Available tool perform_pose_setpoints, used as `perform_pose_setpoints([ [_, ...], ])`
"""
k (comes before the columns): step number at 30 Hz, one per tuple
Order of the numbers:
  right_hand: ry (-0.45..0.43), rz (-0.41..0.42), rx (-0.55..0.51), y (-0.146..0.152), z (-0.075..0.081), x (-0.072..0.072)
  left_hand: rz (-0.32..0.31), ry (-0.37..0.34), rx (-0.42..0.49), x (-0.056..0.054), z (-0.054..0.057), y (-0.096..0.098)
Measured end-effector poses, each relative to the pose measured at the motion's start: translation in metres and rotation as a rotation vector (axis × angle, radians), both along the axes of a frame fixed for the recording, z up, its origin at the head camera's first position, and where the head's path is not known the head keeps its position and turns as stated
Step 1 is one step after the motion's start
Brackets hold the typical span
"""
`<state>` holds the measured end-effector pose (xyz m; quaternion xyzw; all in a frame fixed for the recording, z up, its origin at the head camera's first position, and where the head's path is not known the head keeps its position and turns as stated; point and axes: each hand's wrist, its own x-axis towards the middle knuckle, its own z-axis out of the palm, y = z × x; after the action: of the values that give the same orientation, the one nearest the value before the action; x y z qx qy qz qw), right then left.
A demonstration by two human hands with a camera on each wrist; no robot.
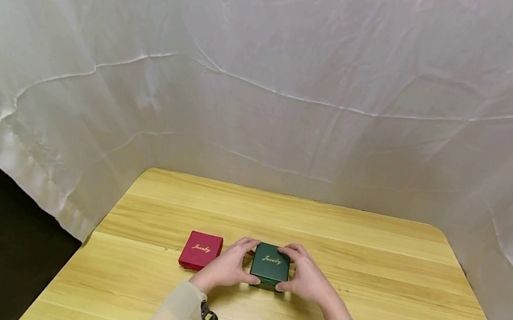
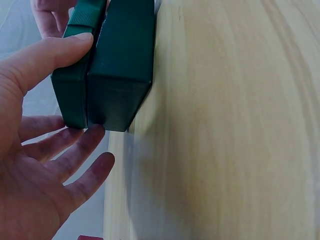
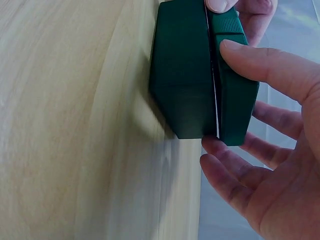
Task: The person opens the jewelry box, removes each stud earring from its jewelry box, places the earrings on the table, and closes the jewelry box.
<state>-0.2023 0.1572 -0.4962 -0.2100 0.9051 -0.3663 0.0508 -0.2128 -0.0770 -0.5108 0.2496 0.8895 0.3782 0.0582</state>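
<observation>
A dark green jewelry box (image 1: pixel 270 262) with gold "Jewelry" lettering on its lid sits on the wooden table between both hands. The left hand (image 1: pixel 230 267) holds its left side, thumb on the front edge and fingertips at the side and back. On the opposite side, the right hand (image 1: pixel 309 279) grips it the same way. In the right wrist view, a thin pale gap runs between the lid (image 3: pixel 236 95) and the base (image 3: pixel 185 75). Both thumbs press on the lid near its ribbed front catch (image 2: pixel 85 14). The box's inside is hidden.
A red jewelry box (image 1: pixel 201 250) with the same gold lettering lies to the left, close to the left forearm. Pale curtain fabric (image 1: pixel 290 132) hangs behind and beside the table (image 1: pixel 394 267). Each wrist wears a small black camera (image 1: pixel 208 317).
</observation>
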Motion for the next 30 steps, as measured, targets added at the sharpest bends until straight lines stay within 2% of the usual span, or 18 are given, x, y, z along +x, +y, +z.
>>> perform_pose_setpoints([
  [30,-0.004,0.022,0.015,-0.0033,-0.0009,0.0039,0.011,-0.015,-0.018,0.0047,-0.0024,-0.0006],
])
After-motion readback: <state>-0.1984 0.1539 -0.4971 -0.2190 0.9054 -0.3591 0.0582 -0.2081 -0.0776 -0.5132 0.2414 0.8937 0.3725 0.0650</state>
